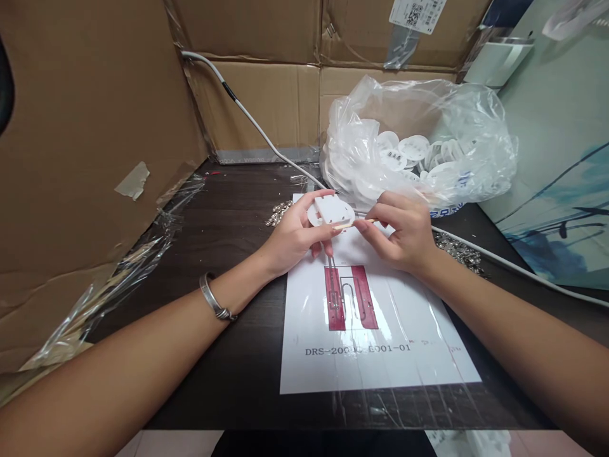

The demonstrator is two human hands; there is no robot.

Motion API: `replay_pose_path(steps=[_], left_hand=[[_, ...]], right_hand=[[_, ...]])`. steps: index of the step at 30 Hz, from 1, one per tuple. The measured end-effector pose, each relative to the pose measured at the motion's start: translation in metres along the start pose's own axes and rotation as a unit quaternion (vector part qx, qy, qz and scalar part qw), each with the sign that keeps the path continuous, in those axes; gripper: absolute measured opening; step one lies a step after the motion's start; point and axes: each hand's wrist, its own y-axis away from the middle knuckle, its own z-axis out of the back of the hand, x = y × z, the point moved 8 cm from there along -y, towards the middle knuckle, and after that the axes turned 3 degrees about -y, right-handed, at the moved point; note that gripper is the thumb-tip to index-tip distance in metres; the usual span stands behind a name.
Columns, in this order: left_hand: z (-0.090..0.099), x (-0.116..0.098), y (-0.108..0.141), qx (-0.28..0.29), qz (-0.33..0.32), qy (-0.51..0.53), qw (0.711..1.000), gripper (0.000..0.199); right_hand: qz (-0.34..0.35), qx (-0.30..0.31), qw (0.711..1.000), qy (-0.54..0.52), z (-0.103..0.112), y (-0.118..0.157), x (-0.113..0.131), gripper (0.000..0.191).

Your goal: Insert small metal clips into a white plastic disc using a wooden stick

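Note:
My left hand (304, 228) holds a round white plastic part (334, 211) with a raised square block, fingers wrapped round its left side and beneath. Tweezer-like metal prongs show below my left fingers. In my right hand (397, 228) a thin pale stick (343, 226) is pinched, its end lying against the front edge of the white part near my left thumb. Both hands are above the top of a printed white sheet (380, 374), which bears a red and white picture and lettering.
Behind the hands, a clear plastic bag (352, 127) holds several round white parts. Small metal pieces (280, 212) lie left of the sheet, more (459, 254) at right. A grey cable (257, 127) crosses the dark table (228, 362). Cardboard walls (95, 127) stand left and behind.

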Motion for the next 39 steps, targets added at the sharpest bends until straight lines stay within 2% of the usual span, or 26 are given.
replay_pose_path(steps=[9, 19, 26, 33, 39], left_hand=[[-0.0066, -0.0004, 0.0011, 0.054, -0.03, -0.02, 0.998, 0.061], [-0.0055, -0.0047, 0.0025, 0.031, -0.044, -0.052, 0.997, 0.06], [-0.0055, -0.0033, 0.0023, 0.029, -0.037, -0.044, 0.998, 0.06], [-0.0052, -0.0033, 0.0018, 0.026, -0.033, -0.049, 0.998, 0.062], [-0.009, -0.0037, 0.0033, 0.027, -0.004, -0.037, 0.999, 0.06]], right_hand=[[0.032, 0.016, 0.999, 0.024, -0.0004, 0.0012, -0.0016, 0.031], [0.032, 0.054, 0.996, 0.056, -0.001, 0.0002, -0.0046, 0.037], [0.054, 0.06, 0.995, 0.063, -0.0011, 0.0008, -0.0038, 0.04], [0.075, 0.039, 0.993, 0.079, -0.0008, 0.0018, -0.0029, 0.039], [0.066, 0.028, 0.994, 0.08, -0.0024, 0.003, -0.003, 0.038]])
